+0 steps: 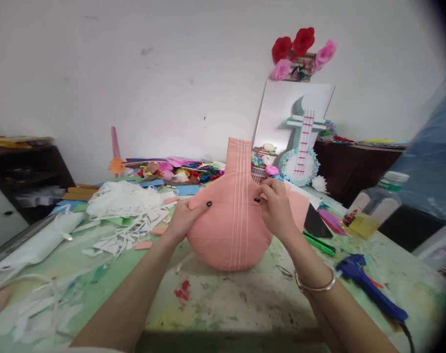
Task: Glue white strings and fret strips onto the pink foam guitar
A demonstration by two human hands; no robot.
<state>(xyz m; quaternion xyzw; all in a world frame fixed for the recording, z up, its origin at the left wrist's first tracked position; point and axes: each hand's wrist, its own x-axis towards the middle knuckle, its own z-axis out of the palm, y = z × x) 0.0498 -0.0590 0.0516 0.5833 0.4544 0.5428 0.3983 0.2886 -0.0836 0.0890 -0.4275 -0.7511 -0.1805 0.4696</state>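
A handmade pink lute (215,230) stands upright on the table, its round body down and its neck up. Several thin white strings run down its front from the neck to the lower edge. My left hand (184,215) grips the left side of the body, thumb on the front and fingers hidden behind. At the upper right of the body, my right hand (276,206) is closed, thumb and fingertips drawn together just in front of the pink surface. Whatever it may pinch is too small to make out.
A blue glue gun (373,289), green cutter (320,243), black phone (317,220) and bottle of yellow liquid (373,208) lie or stand at right. A white string heap (123,198) and paper scraps (116,242) cover the left. Behind stands a decorated model instrument (300,164).
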